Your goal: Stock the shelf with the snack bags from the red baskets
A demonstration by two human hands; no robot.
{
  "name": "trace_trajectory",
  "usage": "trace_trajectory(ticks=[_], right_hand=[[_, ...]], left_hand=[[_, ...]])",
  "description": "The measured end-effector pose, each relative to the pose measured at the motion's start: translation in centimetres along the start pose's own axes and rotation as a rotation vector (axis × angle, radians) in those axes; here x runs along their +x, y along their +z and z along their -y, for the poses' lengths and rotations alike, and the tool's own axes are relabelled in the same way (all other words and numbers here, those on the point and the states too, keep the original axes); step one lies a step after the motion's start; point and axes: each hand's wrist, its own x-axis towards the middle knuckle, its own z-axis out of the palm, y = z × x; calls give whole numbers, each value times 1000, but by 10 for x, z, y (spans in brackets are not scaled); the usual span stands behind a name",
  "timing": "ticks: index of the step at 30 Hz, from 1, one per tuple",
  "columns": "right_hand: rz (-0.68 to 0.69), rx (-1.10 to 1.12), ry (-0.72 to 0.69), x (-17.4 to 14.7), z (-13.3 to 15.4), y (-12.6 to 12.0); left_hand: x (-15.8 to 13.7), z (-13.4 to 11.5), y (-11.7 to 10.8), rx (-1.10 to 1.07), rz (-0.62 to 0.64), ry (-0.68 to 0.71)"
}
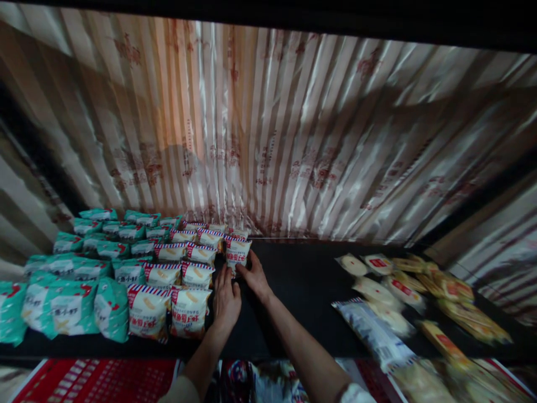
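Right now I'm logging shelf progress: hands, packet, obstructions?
Left hand and right hand at white snack packet. Packet roughly upright. Neighbouring packets close on its left.

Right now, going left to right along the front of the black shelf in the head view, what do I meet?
Teal snack bags → white snack bags → left hand → right hand → blue-and-white packet → yellow packet.
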Motion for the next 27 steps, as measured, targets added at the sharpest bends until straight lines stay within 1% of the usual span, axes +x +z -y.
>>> trace_trajectory(ticks=[3,5,10,13,15,19,22,25,27], right_hand=[[75,98,94,3,3,0],[93,122,138,4,6,1],[89,136,165,6,10,5],[63,119,191,5,7,8],[43,116,185,3,5,10],[-18,64,134,-9,-1,9],[-96,-16,74,-29,-10,-1],[-209,-132,-63,-55,-23,-26],[-272,-250,-170,-73,-31,-54]], left_hand=[[1,0,-1,3,-3,10],[2,-1,-1,8,-9,15],[4,-3,-2,37,18,7],[4,-4,-1,56,28,-8],[3,-4,-1,67,23,-15],[-1,-4,-5,78,27,-11],[-10,-5,-10,68,25,13],[-23,-7,-14,40,43,65],[-33,-11,-14,20,59,71]])
